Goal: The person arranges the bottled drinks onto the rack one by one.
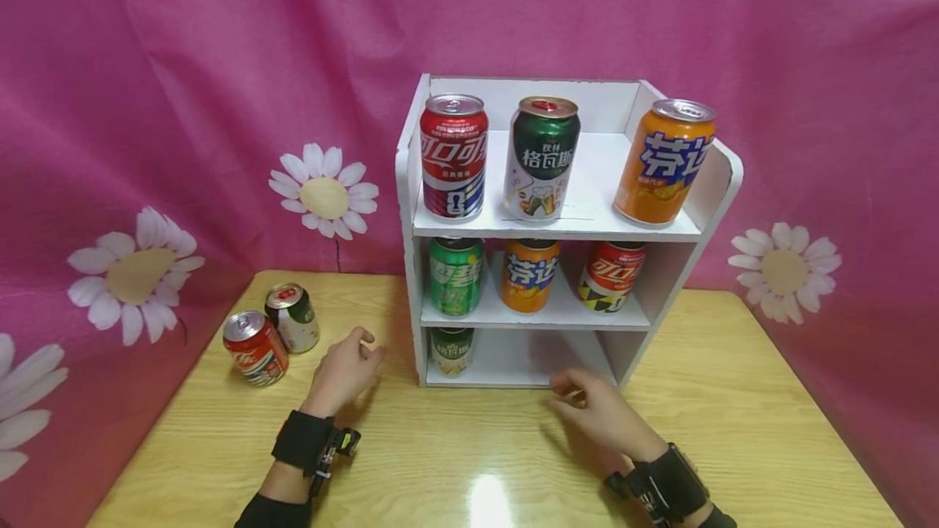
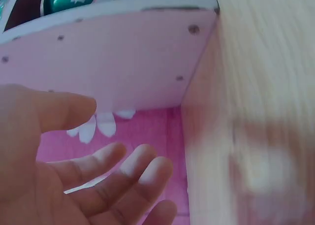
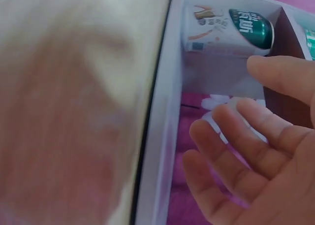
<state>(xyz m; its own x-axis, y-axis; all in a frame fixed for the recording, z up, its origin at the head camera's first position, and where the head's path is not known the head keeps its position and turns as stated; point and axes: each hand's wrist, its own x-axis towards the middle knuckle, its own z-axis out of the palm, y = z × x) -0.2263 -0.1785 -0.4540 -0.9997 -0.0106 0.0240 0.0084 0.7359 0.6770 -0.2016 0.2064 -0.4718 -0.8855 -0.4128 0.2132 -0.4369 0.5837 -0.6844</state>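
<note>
My left hand [image 1: 347, 369] hovers over the table between two loose cans and the shelf, fingers loosely bent around nothing. In front of the white shelf's [image 1: 557, 229] bottom tier is my right hand [image 1: 601, 407], also holding nothing. A green-and-white kvass can [image 1: 451, 350] stands at the left of that tier; the right wrist view shows the same can [image 3: 229, 30] beyond the fingers. The middle tier bears a green can [image 1: 456, 277], an orange Fanta can [image 1: 530, 275] and a red Coca-Cola can [image 1: 612, 277]. On top stand a red can [image 1: 454, 157], a green-white can [image 1: 543, 159] and an orange can [image 1: 663, 163].
At the table's left side, a red can [image 1: 256, 348] and a green-white can [image 1: 293, 318] stand close together. A pink cloth [image 1: 220, 63] with white daisies hangs behind and beside the wooden table [image 1: 440, 455].
</note>
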